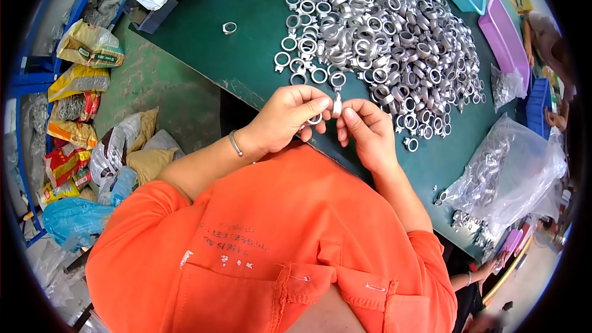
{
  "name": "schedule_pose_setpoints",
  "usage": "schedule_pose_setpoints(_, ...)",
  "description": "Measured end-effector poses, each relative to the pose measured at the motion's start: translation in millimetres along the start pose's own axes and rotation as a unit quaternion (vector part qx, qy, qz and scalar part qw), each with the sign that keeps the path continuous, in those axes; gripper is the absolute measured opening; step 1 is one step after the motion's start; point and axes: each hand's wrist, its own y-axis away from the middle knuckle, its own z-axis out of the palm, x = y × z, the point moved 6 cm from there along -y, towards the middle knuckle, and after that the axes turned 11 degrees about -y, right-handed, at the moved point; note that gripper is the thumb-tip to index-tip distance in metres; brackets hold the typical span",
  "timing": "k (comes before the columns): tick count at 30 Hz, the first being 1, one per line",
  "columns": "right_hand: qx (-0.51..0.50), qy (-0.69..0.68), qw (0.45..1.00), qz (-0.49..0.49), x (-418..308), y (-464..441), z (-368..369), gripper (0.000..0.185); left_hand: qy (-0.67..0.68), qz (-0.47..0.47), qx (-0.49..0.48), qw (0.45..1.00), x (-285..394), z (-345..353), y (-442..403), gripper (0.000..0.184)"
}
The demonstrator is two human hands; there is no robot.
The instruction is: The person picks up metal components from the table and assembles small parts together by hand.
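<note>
By the near edge of the green surface (246, 55), grips 1 metal ring (316, 123) low in the fingers of the left hand (290, 116); could drop it, probably through slackening that hold while handling 2 pieces at once. Pinches 1 metal band (337, 109), edge-on, between those fingertips and the right hand (368, 129). Farther right, could scatter the heaped metal rings (401, 37) by brushing them.

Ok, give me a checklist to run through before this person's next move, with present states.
1. Left hand has a metal ring: ok, at its fingers.
2. Right hand near the metal piece between the hands: ok.
3. Right hand's grip firm: cannot tell.
4. Pile of rings on the green table: ok, just beyond the hands.
5. All loose rings together: not ok, a lone ring lies apart.
</note>
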Motion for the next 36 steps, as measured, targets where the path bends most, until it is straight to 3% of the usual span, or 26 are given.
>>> schedule_pose_setpoints(3,-0.007,0.031,0.999,-0.026,-3.4,2.1,0.9,0.017,-0.072,-0.027,-0.014,0.997,-0.7,1.5,0.4,0.013)
schedule_pose_setpoints(5,-0.007,0.095,0.992,-0.084,-8.5,2.9,3.2,0.019,-0.198,0.116,0.037,0.973,11.8,2.0,2.7,0.005)
schedule_pose_setpoints(6,-0.007,0.095,0.992,-0.084,-8.4,2.5,3.7,0.019,-0.198,0.116,0.036,0.973,9.9,1.7,1.7,0.005)
schedule_pose_setpoints(8,0.005,0.052,0.995,-0.083,-8.2,3.0,1.4,0.021,-0.250,0.222,0.046,0.941,17.7,5.4,4.7,0.005)
schedule_pose_setpoints(13,0.003,-0.003,0.997,-0.074,-8.7,3.0,-0.9,0.023,-0.287,0.259,0.042,0.921,23.8,10.8,6.6,0.007)
schedule_pose_setpoints(16,0.013,-0.024,0.998,-0.061,-5.1,2.9,0.3,0.014,-0.324,0.278,0.039,0.903,22.7,9.5,6.8,0.008)
schedule_pose_setpoints(18,0.069,0.066,0.968,-0.234,-20.2,8.1,3.8,0.013,-0.353,0.278,0.035,0.893,23.9,11.7,6.8,0.011)
schedule_pose_setpoints(19,0.057,0.208,0.922,-0.323,-30.2,12.3,9.5,0.026,-0.158,0.147,0.035,0.976,12.8,6.4,1.2,0.015)
schedule_pose_setpoints(20,-0.003,0.393,0.820,-0.415,-45.0,18.5,24.9,0.029,0.046,0.008,0.032,0.998,-2.9,5.9,-0.7,0.020)
schedule_pose_setpoints(21,-0.049,0.381,0.832,-0.400,-47.6,17.6,34.7,0.028,0.147,-0.044,-0.047,0.987,-13.9,6.8,-4.6,0.030)
schedule_pose_setpoints(22,-0.095,0.368,0.842,-0.383,-47.4,16.4,43.4,0.027,0.234,-0.073,-0.116,0.963,-19.7,12.5,-5.8,0.028)
schedule_pose_setpoints(24,-0.064,0.417,0.812,-0.403,-42.3,9.0,35.1,0.018,0.189,-0.115,-0.070,0.973,-30.1,5.4,-3.1,0.023)
schedule_pose_setpoints(27,0.040,0.552,0.758,-0.345,-39.2,-15.5,24.1,0.013,0.160,-0.104,-0.043,0.981,-31.0,0.7,-3.0,0.014)
schedule_pose_setpoints(28,0.040,0.552,0.757,-0.347,-38.8,-16.2,24.8,0.013,0.139,-0.094,-0.026,0.985,-27.4,0.2,-2.2,0.011)
schedule_pose_setpoints(30,0.040,0.663,0.699,-0.266,-30.6,-25.0,24.2,0.011,0.110,-0.087,0.001,0.990,-22.1,1.8,1.5,0.009)
schedule_pose_setpoints(32,0.037,0.669,0.688,-0.279,-29.8,-25.3,21.6,0.011,0.055,-0.050,0.010,0.997,-17.1,-1.2,1.2,0.009)
schedule_pose_setpoints(34,0.002,0.512,0.789,-0.340,-37.2,-19.8,20.6,0.012,0.054,-0.027,0.014,0.998,-13.9,-4.6,0.9,0.009)
schedule_pose_setpoints(35,-0.016,0.422,0.853,-0.306,-37.1,-18.2,17.9,0.009,0.048,-0.025,0.019,0.998,-12.0,-5.4,2.0,0.010)
schedule_pose_setpoints(36,-0.014,0.326,0.922,-0.210,-28.8,-17.8,9.4,0.005,0.043,-0.025,0.023,0.998,-10.7,-5.9,2.7,0.010)
